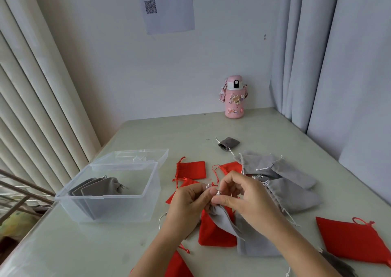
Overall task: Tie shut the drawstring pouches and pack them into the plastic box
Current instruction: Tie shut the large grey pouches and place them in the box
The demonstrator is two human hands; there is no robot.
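Presently: tying stage — a grey pouch (224, 219) was held above the table (84, 245), its mouth up between both hands.
Left hand (186, 200): closed on the neck of the pouch, thumb and fingers pinching at the gathered top.
Right hand (239, 194): fingertips pinched on the cord ends; small pale beads showed at the pinch point.
Pouch body: it hung down from the hands over a red pouch (215, 232) lying flat on the table.
Knot: I could not tell whether it was formed — the fingers hid the cords.
Box (110, 192): clear plastic, lid open, to the left of the hands; several grey pouches stood inside at its left end, the rest bare.
Loose stock: red and grey pouches scattered right and in front of the hands; one small dark grey pouch (228, 143) lay farther back.
Bottle (233, 97): pink, against the wall, well apart from the work.
Risk 1: cord ends were short and beaded; a slipped pinch would probably let the mouth reopen.
Risk 2: the hanging body touched the red pouch; lifting toward the box might drag it along.
Risk 3: a loose knot could undo once packed.
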